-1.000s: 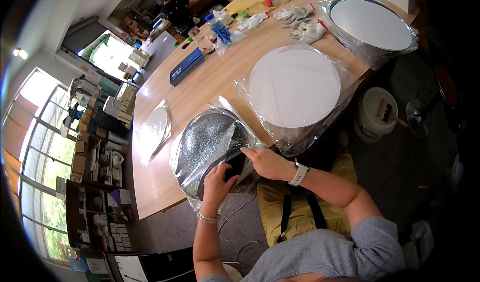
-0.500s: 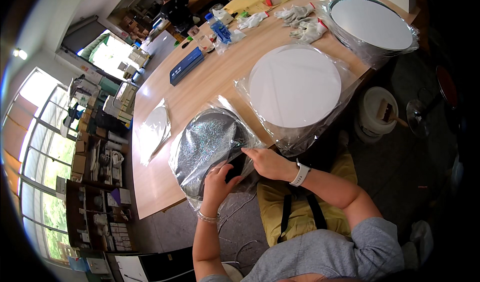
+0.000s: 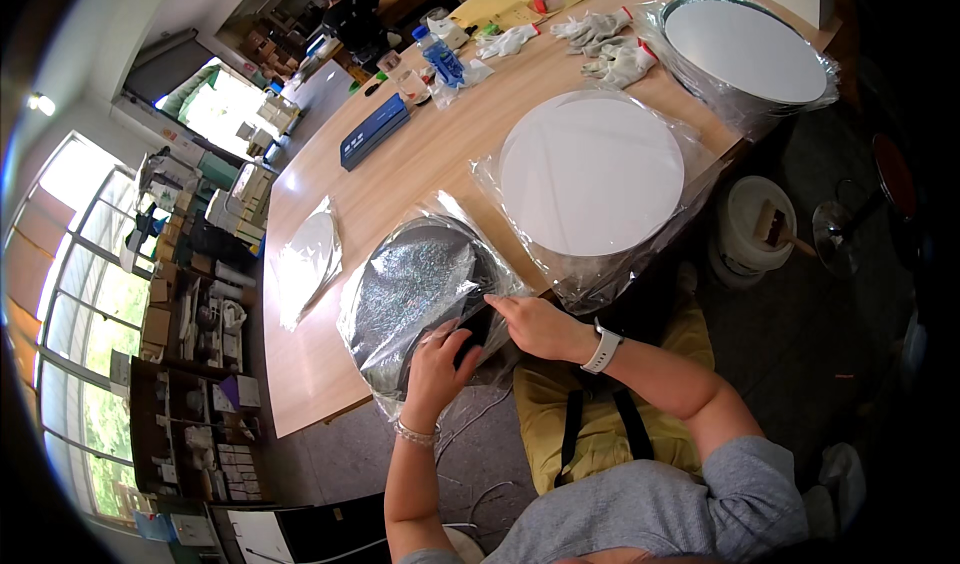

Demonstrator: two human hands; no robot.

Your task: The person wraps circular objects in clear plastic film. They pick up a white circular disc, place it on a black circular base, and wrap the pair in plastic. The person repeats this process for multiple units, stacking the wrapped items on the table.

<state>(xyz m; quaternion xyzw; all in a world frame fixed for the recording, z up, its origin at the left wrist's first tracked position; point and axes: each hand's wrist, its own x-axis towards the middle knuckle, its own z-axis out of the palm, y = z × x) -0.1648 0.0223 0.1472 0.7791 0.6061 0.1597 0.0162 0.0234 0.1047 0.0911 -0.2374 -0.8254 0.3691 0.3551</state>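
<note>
A round dark disc [image 3: 415,279] with a shiny, speckled surface lies at the table's near edge inside a clear plastic bag [image 3: 440,207]. My right hand [image 3: 540,326] pinches the bag's edge at the disc's right side. Against the disc's near part rests my left hand [image 3: 435,374], its thumb spread away from the fingers. Its fingertips are partly covered by the glossy film, so I cannot tell exactly how they touch the disc. To the right sits a large white disc [image 3: 592,174] on clear plastic.
Another white disc [image 3: 745,46] in plastic lies far right, near work gloves [image 3: 618,62]. A blue box [image 3: 375,132], a bottle [image 3: 437,57] and red tape [image 3: 546,0] stand farther back. White wrapped sheets [image 3: 312,264] lie left. A bucket [image 3: 755,226] with a brush is on the floor right.
My left fingers have shifted slightly upward on the disc, and the thumb has lifted a little. My right hand keeps its pinch almost in place.
</note>
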